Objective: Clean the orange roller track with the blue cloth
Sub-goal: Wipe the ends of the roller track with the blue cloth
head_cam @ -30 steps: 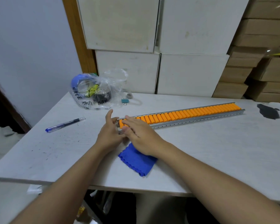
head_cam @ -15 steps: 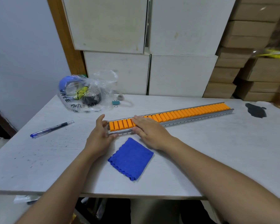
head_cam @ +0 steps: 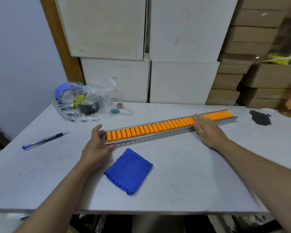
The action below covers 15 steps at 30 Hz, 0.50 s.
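Nearest me, the blue cloth [head_cam: 128,171] lies folded on the surface [head_cam: 183,179], untouched, just this side of the track and apart from both hands. So by my read no wiping has begun; the whole clean is ahead. Next out, my left hand [head_cam: 96,143] cups the near-left end of the orange roller track [head_cam: 158,127], thumb and fingers curled round the metal end, a steadying grip. My right hand [head_cam: 207,130] rests flat across the rollers toward the far-right end, fingers straight, holding nothing. The track runs slantwise across the surface. To the left there's a blue pen [head_cam: 44,140]; beyond it a clear plastic bag [head_cam: 84,101] of oddments, and white boxes [head_cam: 183,81] behind.
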{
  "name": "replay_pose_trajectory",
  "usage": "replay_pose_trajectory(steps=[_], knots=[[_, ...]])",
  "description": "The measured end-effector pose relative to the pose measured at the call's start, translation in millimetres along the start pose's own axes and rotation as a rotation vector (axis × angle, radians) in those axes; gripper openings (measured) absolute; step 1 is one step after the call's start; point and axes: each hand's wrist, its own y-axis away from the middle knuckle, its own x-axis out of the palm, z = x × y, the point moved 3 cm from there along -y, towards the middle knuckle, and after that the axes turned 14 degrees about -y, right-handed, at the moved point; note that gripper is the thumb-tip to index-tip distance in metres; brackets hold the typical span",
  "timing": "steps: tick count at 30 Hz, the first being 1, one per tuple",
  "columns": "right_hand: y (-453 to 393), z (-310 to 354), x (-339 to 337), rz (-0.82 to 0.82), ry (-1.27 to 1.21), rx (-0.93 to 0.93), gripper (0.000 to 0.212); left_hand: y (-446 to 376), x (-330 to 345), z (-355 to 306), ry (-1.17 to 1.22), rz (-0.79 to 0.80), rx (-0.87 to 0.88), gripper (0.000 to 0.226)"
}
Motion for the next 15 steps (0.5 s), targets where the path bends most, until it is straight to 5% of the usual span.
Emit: replay_pose_trajectory(steps=[11, 15], knots=[[-18, -86, -53, -0.128, 0.145, 0.347, 0.056, -5, 4, 8, -0.021, -0.030, 0.005, 0.083], [-26, -93, -64, -0.197, 0.160, 0.602, 0.065, -4, 3, 4, -0.047, -0.031, 0.013, 0.081]])
